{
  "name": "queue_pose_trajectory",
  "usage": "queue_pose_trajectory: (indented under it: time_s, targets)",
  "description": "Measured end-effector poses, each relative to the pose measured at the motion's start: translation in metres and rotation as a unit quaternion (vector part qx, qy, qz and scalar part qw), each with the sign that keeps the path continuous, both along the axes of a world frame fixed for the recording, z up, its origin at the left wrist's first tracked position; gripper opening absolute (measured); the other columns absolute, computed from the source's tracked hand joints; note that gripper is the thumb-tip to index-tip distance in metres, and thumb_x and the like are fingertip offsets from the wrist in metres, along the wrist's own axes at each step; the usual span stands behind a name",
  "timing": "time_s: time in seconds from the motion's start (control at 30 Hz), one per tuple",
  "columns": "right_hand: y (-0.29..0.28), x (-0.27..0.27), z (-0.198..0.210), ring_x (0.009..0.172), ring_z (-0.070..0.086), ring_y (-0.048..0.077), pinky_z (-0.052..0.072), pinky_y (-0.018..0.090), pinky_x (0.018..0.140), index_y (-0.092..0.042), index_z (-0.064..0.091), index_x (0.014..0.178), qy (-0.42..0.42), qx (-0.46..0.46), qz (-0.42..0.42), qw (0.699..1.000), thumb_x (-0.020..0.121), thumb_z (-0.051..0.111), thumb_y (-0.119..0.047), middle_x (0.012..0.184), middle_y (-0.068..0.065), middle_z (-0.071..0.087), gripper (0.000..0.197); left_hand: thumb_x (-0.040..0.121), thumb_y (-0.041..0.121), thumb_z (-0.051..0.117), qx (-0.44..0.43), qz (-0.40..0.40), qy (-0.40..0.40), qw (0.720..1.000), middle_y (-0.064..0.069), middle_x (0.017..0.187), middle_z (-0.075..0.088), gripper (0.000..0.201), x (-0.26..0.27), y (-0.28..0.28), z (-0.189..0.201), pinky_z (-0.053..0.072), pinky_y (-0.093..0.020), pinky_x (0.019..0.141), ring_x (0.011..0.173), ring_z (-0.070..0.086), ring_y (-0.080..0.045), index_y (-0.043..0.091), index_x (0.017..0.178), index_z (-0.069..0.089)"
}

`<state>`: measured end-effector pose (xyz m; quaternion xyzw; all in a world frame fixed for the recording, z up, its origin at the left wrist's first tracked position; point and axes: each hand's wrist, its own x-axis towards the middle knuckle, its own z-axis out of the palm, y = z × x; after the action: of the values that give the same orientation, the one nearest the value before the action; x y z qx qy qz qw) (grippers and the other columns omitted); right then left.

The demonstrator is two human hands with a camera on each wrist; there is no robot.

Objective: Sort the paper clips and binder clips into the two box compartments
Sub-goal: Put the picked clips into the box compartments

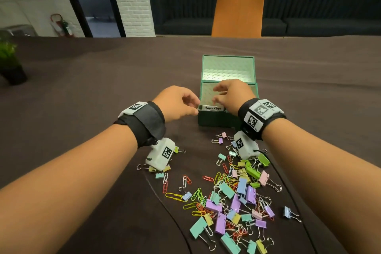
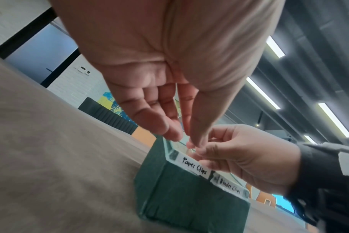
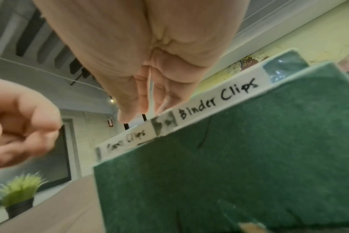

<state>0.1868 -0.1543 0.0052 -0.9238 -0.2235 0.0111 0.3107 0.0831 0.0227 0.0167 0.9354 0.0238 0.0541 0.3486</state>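
Paper clips and binder clips lie jumbled on the dark bench, just in front of the green box. Both hands are up at the box's near-left corner, by the "Paper Clips" label. Left hand hovers just outside the corner, fingers loosely curled, thumb close to the fingertips; whether it pinches anything, cannot tell. Right hand reaches over the near compartment, fingers bent and gathered toward the left hand; blur hides whether it holds a clip. A "Binder Clips" label sits alongside.
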Motion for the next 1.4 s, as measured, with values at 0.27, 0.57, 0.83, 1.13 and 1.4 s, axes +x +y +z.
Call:
queue_pose_trajectory:
  time_s: [0.27, 0.57, 0.83, 1.13, 1.4]
  targets:
    - [-0.021, -0.094, -0.006, 0.087, 0.062, 0.017, 0.046, 0.026, 0.075, -0.030, 0.065, 0.094, -0.031, -0.222, 0.240, 0.945, 0.086, 0.069, -0.023, 0.087, -0.012, 0.061, 0.012, 0.078, 0.019, 0.071, 0.187, -0.104, 0.225, 0.951, 0.013, 0.077, 0.073, 0.017, -0.094, 0.017, -0.031, 0.057, -0.028, 0.073, 0.071, 0.069, -0.010, 0.029, 0.091, 0.071]
    - [0.005, -0.146, -0.019, 0.103, 0.058, 0.017, 0.039, 0.028, 0.075, -0.040, 0.056, 0.134, 0.024, -0.314, 0.376, 0.872, 0.092, 0.065, -0.029, 0.103, -0.009, 0.055, 0.045, 0.082, 0.028, 0.068, 0.254, -0.024, 0.195, 0.947, 0.016, 0.088, 0.066, 0.013, -0.115, 0.042, -0.041, 0.049, -0.022, 0.073, 0.082, 0.060, -0.003, 0.032, 0.093, 0.071]
    - [0.002, -0.147, -0.027, 0.090, 0.061, 0.014, 0.041, 0.023, 0.074, -0.027, 0.073, 0.102, 0.041, -0.304, 0.361, 0.881, 0.087, 0.070, -0.024, 0.097, -0.007, 0.066, 0.015, 0.092, 0.024, 0.058, 0.314, -0.151, 0.141, 0.927, 0.015, 0.123, 0.056, 0.043, -0.118, 0.022, -0.043, 0.046, -0.037, 0.095, 0.113, 0.046, -0.014, 0.043, 0.130, 0.058]
    - [-0.013, -0.157, -0.024, 0.091, 0.055, 0.016, 0.039, 0.024, 0.071, -0.030, 0.069, 0.105, 0.001, -0.311, 0.353, 0.883, 0.087, 0.058, -0.016, 0.110, -0.006, 0.052, 0.025, 0.094, 0.030, 0.055, 0.439, -0.216, 0.128, 0.863, 0.011, 0.111, 0.062, 0.026, -0.115, 0.023, -0.052, 0.050, -0.042, 0.083, 0.106, 0.043, -0.019, 0.033, 0.117, 0.066]
    - [-0.012, -0.157, -0.028, 0.100, 0.058, 0.020, 0.035, 0.025, 0.070, -0.028, 0.068, 0.101, -0.040, -0.329, 0.361, 0.872, 0.091, 0.059, -0.024, 0.110, -0.004, 0.057, 0.014, 0.094, 0.038, 0.053, 0.369, -0.174, 0.098, 0.908, 0.012, 0.096, 0.066, 0.018, -0.124, 0.031, -0.047, 0.050, -0.038, 0.082, 0.106, 0.045, -0.009, 0.033, 0.105, 0.066]
